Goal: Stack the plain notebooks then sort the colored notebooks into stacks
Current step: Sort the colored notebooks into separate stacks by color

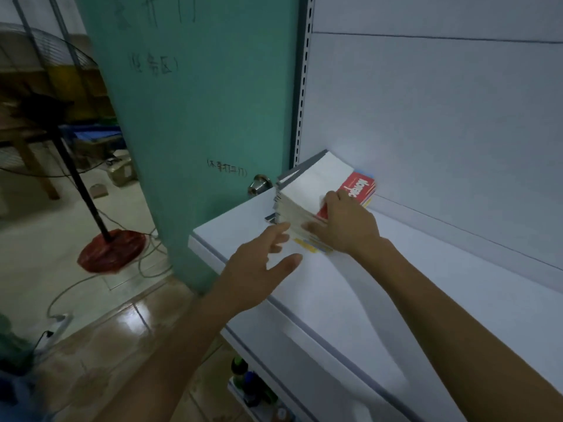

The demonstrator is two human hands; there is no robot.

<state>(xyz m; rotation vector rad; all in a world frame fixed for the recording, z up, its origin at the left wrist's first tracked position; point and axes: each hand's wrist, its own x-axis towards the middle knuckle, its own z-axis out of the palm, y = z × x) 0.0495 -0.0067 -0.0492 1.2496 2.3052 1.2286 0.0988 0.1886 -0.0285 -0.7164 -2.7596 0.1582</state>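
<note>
A stack of notebooks (307,208) sits on the white shelf (411,300) just right of the green door (198,117), level with its round knob (259,184) and pushed back near the shelf's rear panel. The plain notebooks (316,178) with white covers lie on the side nearest the door. A red notebook (356,185) tops the half farther from it, and yellow and blue edges of colored notebooks (315,245) poke out low at the front.

The right hand (347,229) is on the stack. Its grip is clamped on the near corner, with fingers curled over the red cover and the thumb pressed against the front edges.

The left hand (259,269) hovers over the shelf between the door and the stack. Its grip is apart, with fingers spread and straight and the tips just short of the notebooks' front edge. They are blurred, so I cannot tell whether they touch.

Left of the door, a standing fan's red base (111,249) rests on the tiled floor with cables trailing round it. Bottles (243,379) stand below the shelf.
</note>
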